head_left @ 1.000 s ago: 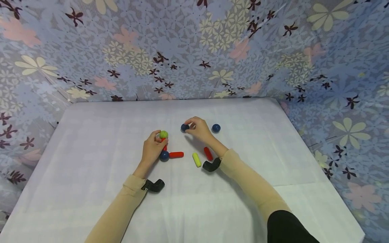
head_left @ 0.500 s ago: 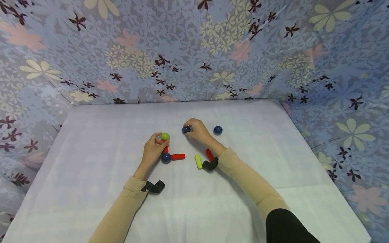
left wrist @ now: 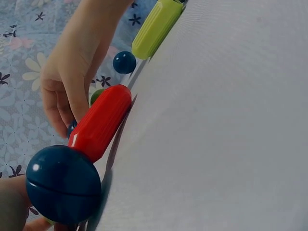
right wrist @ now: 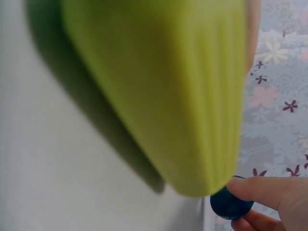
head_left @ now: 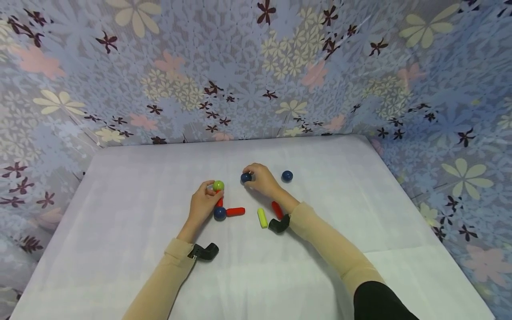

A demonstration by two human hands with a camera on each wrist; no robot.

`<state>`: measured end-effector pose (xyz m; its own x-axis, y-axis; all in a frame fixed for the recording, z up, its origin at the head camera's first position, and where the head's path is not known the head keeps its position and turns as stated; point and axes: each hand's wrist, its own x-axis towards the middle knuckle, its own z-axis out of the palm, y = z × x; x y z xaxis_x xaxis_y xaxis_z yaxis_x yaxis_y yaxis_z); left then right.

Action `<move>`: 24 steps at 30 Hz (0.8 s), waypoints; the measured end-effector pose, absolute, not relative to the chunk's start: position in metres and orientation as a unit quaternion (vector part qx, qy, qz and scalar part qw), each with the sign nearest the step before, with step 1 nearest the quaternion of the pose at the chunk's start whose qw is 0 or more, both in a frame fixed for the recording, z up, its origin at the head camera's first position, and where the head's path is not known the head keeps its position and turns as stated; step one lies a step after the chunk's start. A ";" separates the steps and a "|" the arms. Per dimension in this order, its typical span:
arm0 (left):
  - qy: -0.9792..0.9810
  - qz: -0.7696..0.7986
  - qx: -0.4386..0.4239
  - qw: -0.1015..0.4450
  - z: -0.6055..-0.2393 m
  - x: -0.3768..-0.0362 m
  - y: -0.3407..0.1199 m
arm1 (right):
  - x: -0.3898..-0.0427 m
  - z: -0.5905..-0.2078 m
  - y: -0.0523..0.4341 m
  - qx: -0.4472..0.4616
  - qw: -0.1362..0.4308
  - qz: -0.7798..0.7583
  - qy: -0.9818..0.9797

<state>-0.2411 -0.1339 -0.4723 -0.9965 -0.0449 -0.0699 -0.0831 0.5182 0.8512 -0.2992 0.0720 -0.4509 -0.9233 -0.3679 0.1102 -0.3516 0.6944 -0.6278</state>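
Left hand (head_left: pixel 203 203) is pinching a small green ball (head_left: pixel 218 186) topping a short red rod (head_left: pixel 219 202), near the middle of the white cloth-covered table (head_left: pixel 120 213). Right hand (head_left: pixel 262 180) is gripping a dark blue ball (head_left: pixel 246 177) with curled fingertips, just right of the green one, resting on the surface. Below the left hand, another dark blue ball (head_left: pixel 219 213) is touching a red capsule-shaped rod (head_left: pixel 235 211). A yellow-green ribbed rod (head_left: pixel 262 218) and a second red rod (head_left: pixel 277 209) are lying beside the right wrist. A third blue ball (head_left: pixel 286 176) is sitting apart, towards the right edge.
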 end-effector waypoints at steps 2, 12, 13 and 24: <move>0.871 0.490 -0.037 0.019 -0.474 -0.239 -0.133 | -0.295 -0.452 0.073 -0.201 0.009 -0.348 0.916; 0.868 0.496 -0.033 0.016 -0.478 -0.236 -0.134 | -0.272 -0.451 0.082 -0.215 -0.024 -0.368 0.904; 0.868 0.496 -0.032 0.015 -0.478 -0.236 -0.134 | -0.269 -0.450 0.083 -0.214 -0.024 -0.371 0.903; 0.868 0.496 -0.028 0.010 -0.476 -0.242 -0.135 | -0.240 -0.453 0.092 -0.222 0.014 -0.406 0.886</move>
<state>-0.2417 -0.1346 -0.4758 -0.9982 -0.0391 -0.0450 -0.0586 0.5073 0.8598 -0.2397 0.0917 -0.4525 -0.9013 -0.4045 0.1552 -0.3818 0.5721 -0.7259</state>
